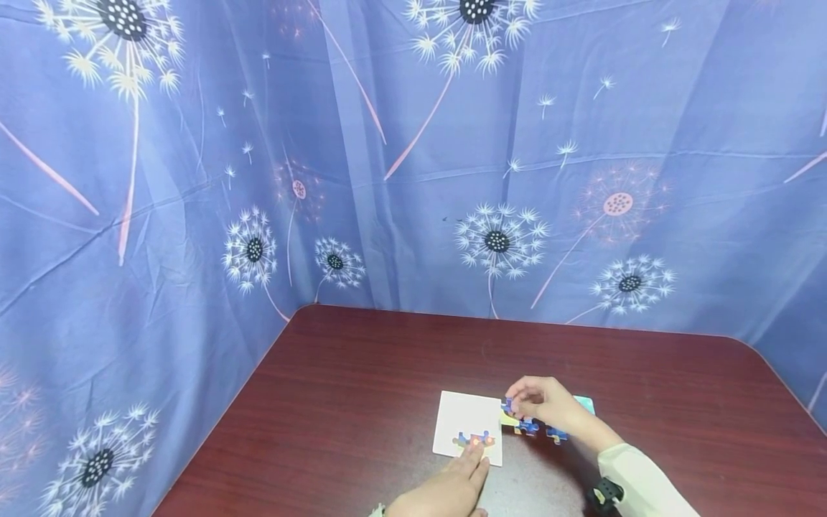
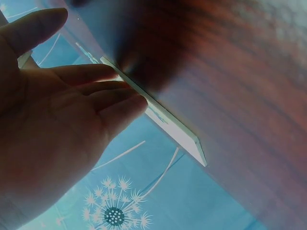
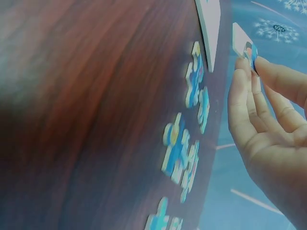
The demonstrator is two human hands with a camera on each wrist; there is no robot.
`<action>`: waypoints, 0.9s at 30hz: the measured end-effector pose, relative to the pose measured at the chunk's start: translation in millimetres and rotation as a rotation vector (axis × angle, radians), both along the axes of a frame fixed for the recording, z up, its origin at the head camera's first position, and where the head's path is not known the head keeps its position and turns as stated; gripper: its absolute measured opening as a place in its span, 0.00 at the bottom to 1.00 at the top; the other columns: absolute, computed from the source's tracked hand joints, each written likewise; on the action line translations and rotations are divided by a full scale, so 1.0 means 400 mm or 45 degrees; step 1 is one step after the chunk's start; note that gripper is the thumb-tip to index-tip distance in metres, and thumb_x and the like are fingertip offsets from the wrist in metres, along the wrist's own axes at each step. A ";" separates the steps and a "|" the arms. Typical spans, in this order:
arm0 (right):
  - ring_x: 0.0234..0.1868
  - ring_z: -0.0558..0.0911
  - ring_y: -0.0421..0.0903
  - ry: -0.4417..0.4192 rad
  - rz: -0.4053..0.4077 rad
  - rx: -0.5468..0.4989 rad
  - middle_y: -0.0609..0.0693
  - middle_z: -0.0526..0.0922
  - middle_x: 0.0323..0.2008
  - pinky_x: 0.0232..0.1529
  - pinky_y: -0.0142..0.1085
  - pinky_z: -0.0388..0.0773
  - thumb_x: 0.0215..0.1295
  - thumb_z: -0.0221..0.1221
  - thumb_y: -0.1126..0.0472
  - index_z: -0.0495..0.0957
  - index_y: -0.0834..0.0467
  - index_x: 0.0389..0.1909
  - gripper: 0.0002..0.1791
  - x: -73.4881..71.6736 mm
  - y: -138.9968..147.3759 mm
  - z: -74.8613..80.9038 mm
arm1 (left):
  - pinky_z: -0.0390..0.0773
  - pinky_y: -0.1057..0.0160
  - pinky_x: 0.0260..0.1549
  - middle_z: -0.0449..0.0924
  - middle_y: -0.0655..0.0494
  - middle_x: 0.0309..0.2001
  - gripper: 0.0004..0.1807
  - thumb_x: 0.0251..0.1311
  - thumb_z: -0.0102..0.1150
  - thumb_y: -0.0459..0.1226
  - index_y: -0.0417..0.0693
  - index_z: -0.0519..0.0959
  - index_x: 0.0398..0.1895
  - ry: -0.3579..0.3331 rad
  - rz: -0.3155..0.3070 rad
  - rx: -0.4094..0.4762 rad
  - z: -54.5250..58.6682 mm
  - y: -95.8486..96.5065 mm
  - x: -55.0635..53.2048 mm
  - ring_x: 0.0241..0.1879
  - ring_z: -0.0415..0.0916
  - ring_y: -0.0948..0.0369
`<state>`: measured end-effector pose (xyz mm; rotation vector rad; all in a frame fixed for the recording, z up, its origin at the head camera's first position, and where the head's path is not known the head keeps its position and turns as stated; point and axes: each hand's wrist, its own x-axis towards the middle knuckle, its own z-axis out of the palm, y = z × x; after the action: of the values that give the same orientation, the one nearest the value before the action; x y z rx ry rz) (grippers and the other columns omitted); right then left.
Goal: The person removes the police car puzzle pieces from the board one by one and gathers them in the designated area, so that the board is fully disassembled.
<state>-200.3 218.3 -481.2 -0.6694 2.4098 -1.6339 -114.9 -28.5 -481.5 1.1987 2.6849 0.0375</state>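
Observation:
A square white board (image 1: 461, 413) lies on the table, with joined jigsaw pieces (image 1: 464, 439) along its near edge. My left hand (image 1: 444, 488) rests its extended fingertips on these pieces. In the left wrist view, the fingers lie nearly straight over the edge of the board (image 2: 177, 128). Just beyond the board's right side, my right hand (image 1: 549, 402) pinches a small blue jigsaw piece (image 1: 507, 406) between thumb and fingers. The right wrist view shows this jigsaw piece (image 3: 253, 56) raised off the table, its lower part covered by the fingertips.
Several loose jigsaw pieces (image 3: 175, 148) lie right of the board, under and around my right hand. A teal piece (image 1: 586, 403) shows behind the right wrist. The dark red wooden table (image 1: 362, 373) meets a blue dandelion-patterned curtain (image 1: 400, 237) at its back and left.

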 end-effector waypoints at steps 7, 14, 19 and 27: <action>0.28 0.83 0.45 0.045 0.051 -0.032 0.63 0.83 0.31 0.28 0.43 0.83 0.64 0.57 0.71 0.76 0.73 0.42 0.09 0.020 0.029 -0.004 | 0.59 0.63 0.67 0.56 0.46 0.73 0.36 0.64 0.56 0.50 0.38 0.64 0.69 -0.033 0.004 0.019 0.005 -0.003 -0.002 0.73 0.50 0.56; 0.27 0.83 0.46 0.046 0.099 -0.037 0.62 0.83 0.31 0.27 0.42 0.82 0.65 0.57 0.71 0.76 0.72 0.43 0.09 0.045 0.048 -0.017 | 0.58 0.64 0.67 0.56 0.47 0.73 0.35 0.64 0.56 0.50 0.40 0.64 0.69 -0.019 0.017 0.001 0.012 -0.001 -0.001 0.73 0.50 0.57; 0.25 0.81 0.45 0.010 0.094 -0.020 0.60 0.83 0.31 0.23 0.41 0.81 0.63 0.56 0.72 0.76 0.71 0.43 0.09 0.064 0.058 -0.030 | 0.58 0.65 0.66 0.58 0.48 0.72 0.35 0.63 0.57 0.49 0.39 0.65 0.69 0.004 0.003 -0.013 0.008 0.001 0.001 0.72 0.51 0.57; 0.25 0.79 0.41 -0.100 0.075 -0.009 0.58 0.83 0.32 0.23 0.39 0.81 0.60 0.59 0.71 0.76 0.69 0.43 0.10 0.089 0.055 -0.041 | 0.58 0.65 0.67 0.57 0.47 0.72 0.35 0.64 0.56 0.49 0.39 0.64 0.69 -0.023 0.004 -0.008 0.005 0.002 -0.001 0.73 0.51 0.57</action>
<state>-164.7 240.3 -497.4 -0.6582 2.3088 -1.6153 -115.2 -27.6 -479.7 1.1870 2.6689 0.0405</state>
